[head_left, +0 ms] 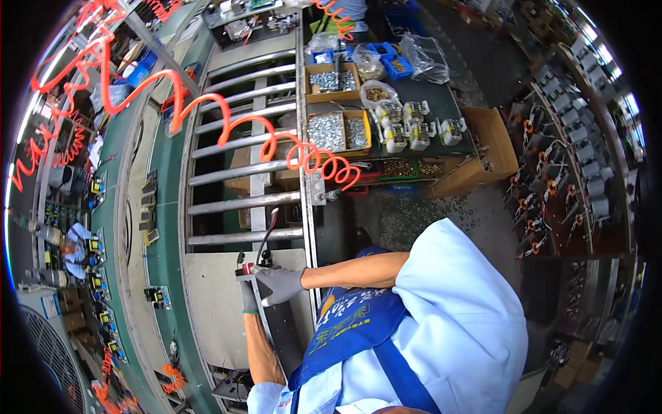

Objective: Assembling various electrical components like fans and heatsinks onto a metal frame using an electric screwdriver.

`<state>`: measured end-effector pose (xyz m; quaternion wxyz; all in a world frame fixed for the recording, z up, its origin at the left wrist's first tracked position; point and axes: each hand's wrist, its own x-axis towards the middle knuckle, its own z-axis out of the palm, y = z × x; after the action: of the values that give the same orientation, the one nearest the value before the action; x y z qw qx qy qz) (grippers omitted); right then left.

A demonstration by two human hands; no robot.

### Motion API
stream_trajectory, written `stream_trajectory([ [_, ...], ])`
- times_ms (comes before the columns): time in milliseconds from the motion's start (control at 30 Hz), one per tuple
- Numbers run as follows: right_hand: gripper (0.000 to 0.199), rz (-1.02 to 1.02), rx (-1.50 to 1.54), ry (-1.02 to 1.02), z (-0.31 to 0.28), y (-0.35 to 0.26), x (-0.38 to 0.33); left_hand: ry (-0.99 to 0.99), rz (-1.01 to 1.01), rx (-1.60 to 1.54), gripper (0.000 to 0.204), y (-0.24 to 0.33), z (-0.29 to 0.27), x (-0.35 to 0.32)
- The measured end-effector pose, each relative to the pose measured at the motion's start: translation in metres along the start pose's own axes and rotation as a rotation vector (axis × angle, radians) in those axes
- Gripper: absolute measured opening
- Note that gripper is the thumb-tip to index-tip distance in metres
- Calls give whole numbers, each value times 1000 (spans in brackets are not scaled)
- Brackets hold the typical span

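A long dark grey metal housing (pixel 283 328) with a pale edge stands tilted in front of my body, at the near end of the roller line. My left hand (pixel 249 300), in a grey glove with a green cuff, grips its left side; the housing partly hides those fingers. Across its far end lies my right hand (pixel 281 284), also grey-gloved, thumb over the edge and fingers bent round it. Right by the fingertips sits a small red and black part (pixel 245 268). A dark cable (pixel 267 238) rises from that end. What joins them is too small to tell.
Beyond the pale board (pixel 217 303) runs a roller conveyor (pixel 245 201). An orange coiled air hose (pixel 276 145) hangs over it. Boxes of small metal parts (pixel 326 132) and several white-and-metal units (pixel 417 131) fill a bench. Leftward runs a green line (pixel 162 241) carrying small assemblies.
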<state>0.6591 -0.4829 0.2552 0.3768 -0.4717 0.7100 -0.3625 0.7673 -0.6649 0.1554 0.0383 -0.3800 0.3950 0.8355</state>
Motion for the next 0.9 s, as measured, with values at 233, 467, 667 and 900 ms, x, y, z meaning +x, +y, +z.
stream_trajectory([
  [233,61,65,-41,53,-55,112,-77,54,-25,146,68,1,-29,-3],
  [467,39,709,-527,293,-256,291,-329,629,30,1082,66,15,21,-71],
  [667,61,801,-861,617,-415,369,-472,1228,10,1335,64,-24,108,-122],
  [900,42,882,-996,153,-463,457,-502,1423,143,1563,63,-79,108,-156],
])
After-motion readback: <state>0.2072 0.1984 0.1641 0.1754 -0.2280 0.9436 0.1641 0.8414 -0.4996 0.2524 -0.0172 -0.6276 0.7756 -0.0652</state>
